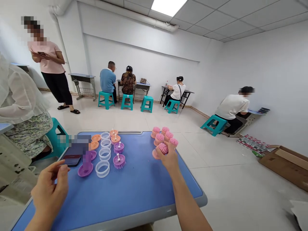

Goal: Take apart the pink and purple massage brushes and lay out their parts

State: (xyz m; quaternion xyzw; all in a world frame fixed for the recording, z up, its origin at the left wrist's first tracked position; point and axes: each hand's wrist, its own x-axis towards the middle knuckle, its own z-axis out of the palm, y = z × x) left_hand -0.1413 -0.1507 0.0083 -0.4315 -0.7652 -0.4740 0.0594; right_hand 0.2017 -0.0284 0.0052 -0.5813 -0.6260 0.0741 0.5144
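Observation:
My right hand (170, 158) is closed around a pink scalp massager brush (162, 148) with knobbly bristles, at the right far part of the blue table. Several more pink brushes (159, 138) stand close beyond it. Over the table's left front, my left hand (50, 187) hangs with fingers loosely bent and apart, nothing visible in it. Nearest to it lie a purple round cap (85, 170) and a phone (71, 160). A column of clear plastic rings (102, 168) runs alongside. Two purple bristle discs (119, 161) with white stems and orange ones (115, 139) sit right of the rings.
Orange caps (96, 137) lie at the table's far left. The blue table (134, 195) has a grey rim. A person sits close on the left; others sit at desks along the walls, and one stands. On the right floor are a cardboard box (284, 166) and bottles (255, 146).

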